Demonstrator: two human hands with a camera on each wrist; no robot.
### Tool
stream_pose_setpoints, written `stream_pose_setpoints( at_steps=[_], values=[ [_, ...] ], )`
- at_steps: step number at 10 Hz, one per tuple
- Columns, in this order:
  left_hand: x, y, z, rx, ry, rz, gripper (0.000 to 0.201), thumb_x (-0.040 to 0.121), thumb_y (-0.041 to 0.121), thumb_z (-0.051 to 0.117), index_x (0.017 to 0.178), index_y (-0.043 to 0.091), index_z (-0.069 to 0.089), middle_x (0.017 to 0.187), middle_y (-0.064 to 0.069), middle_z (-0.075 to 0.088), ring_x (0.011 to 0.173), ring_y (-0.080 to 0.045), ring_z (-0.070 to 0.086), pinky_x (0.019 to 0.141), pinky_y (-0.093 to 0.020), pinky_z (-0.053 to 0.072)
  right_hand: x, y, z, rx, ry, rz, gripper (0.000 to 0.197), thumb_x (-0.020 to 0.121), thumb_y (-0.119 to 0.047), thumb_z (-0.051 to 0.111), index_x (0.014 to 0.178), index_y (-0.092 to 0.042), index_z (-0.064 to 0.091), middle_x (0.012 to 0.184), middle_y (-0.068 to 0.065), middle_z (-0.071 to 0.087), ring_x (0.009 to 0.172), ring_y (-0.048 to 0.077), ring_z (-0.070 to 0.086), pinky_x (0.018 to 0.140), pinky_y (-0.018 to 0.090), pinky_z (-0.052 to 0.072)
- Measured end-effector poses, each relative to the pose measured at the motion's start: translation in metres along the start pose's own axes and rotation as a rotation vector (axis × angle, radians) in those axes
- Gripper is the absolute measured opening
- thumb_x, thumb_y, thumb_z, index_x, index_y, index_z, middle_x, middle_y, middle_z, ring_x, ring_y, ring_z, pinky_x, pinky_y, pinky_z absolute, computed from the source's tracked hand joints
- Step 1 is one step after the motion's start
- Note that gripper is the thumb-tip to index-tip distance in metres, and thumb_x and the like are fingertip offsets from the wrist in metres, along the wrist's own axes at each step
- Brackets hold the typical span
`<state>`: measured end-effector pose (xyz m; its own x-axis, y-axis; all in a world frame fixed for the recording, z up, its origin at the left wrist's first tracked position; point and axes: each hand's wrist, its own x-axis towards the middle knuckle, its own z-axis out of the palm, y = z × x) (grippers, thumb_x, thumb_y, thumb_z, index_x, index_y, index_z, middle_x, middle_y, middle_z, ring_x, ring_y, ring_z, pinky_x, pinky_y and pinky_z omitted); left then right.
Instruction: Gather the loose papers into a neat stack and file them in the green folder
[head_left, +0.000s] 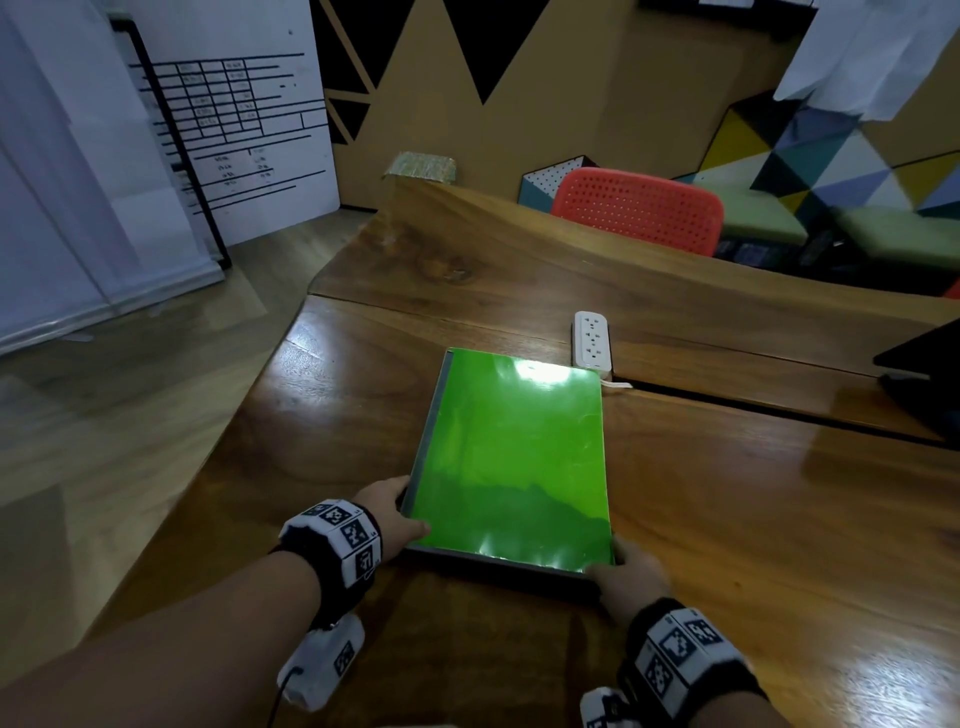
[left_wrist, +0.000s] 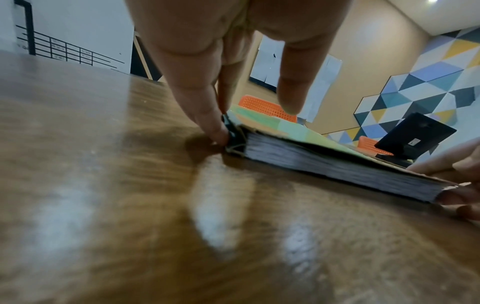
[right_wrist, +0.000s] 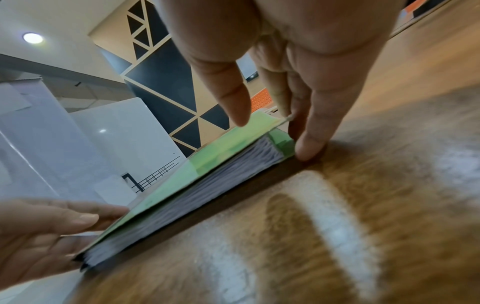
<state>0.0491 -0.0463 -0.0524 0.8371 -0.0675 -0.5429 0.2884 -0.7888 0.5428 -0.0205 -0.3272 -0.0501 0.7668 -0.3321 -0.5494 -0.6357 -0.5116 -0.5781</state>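
The green folder (head_left: 511, 457) lies closed and flat on the wooden table (head_left: 753, 493), its near edge toward you and a thick block of papers (left_wrist: 332, 162) already between the covers. Your left hand (head_left: 395, 512) has its fingers at the near spine corner, fingertips (left_wrist: 217, 131) down against the binding, thumb clear above the cover. Your right hand (head_left: 631, 574) brackets the opposite near corner the same way, fingers extended along the open edge, not curled round anything. This looks like the squaring-up at the end of filing, so press both corners inward evenly and keep the folder flat on the wood. Push from the fingertips rather than lifting (the top cover sits slightly raised over the sheets in the right wrist view). Watch the far end: the white power strip (head_left: 591, 340) lies just beside the folder's far right corner.
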Motion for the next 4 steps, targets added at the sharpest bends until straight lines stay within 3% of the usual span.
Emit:
stream_pose_setpoints(
  at_steps=[1, 2, 3, 4],
  values=[
    [-0.003, 0.003, 0.000, 0.010, 0.013, -0.015, 0.081, 0.069, 0.040, 0.070, 0.141, 0.023, 0.036, 0.140, -0.001, 0.051, 0.124, -0.021, 0.052, 0.104, -0.039, 0.044, -0.004, -0.001, 0.000, 0.009, 0.009, -0.007, 0.041, 0.088, -0.013, 0.056, 0.129, -0.018, 0.053, 0.080, -0.011, 0.055, 0.076, 0.011, 0.058, 0.057, 0.022, 0.047],
    [-0.001, 0.004, 0.000, 0.018, 0.014, -0.014, 0.080, 0.071, 0.040, 0.069, 0.142, 0.022, 0.036, 0.141, -0.003, 0.050, 0.125, -0.022, 0.051, 0.105, -0.039, 0.044, -0.008, 0.001, 0.001, 0.027, -0.007, -0.014, 0.043, 0.087, -0.014, 0.058, 0.130, -0.018, 0.053, 0.089, -0.005, 0.060, 0.083, 0.015, 0.061, 0.062, 0.025, 0.051],
    [-0.007, 0.013, -0.006, 0.023, -0.001, -0.026, 0.076, 0.079, 0.040, 0.064, 0.144, 0.018, 0.032, 0.147, -0.006, 0.042, 0.130, -0.024, 0.046, 0.108, -0.037, 0.039, -0.011, -0.004, -0.008, 0.026, 0.015, 0.012, 0.045, 0.085, -0.014, 0.060, 0.130, -0.015, 0.055, 0.101, 0.004, 0.065, 0.093, 0.023, 0.062, 0.079, 0.032, 0.053],
    [-0.018, 0.023, -0.021, 0.011, 0.142, -0.004, 0.072, 0.084, 0.037, 0.061, 0.145, 0.015, 0.030, 0.151, -0.008, 0.034, 0.137, -0.024, 0.036, 0.111, -0.034, 0.032, -0.015, -0.012, -0.031, 0.028, 0.133, -0.020, 0.058, 0.087, -0.016, 0.061, 0.141, -0.007, 0.041, 0.134, 0.015, 0.055, 0.119, 0.031, 0.053, 0.096, 0.035, 0.045]
  ],
)
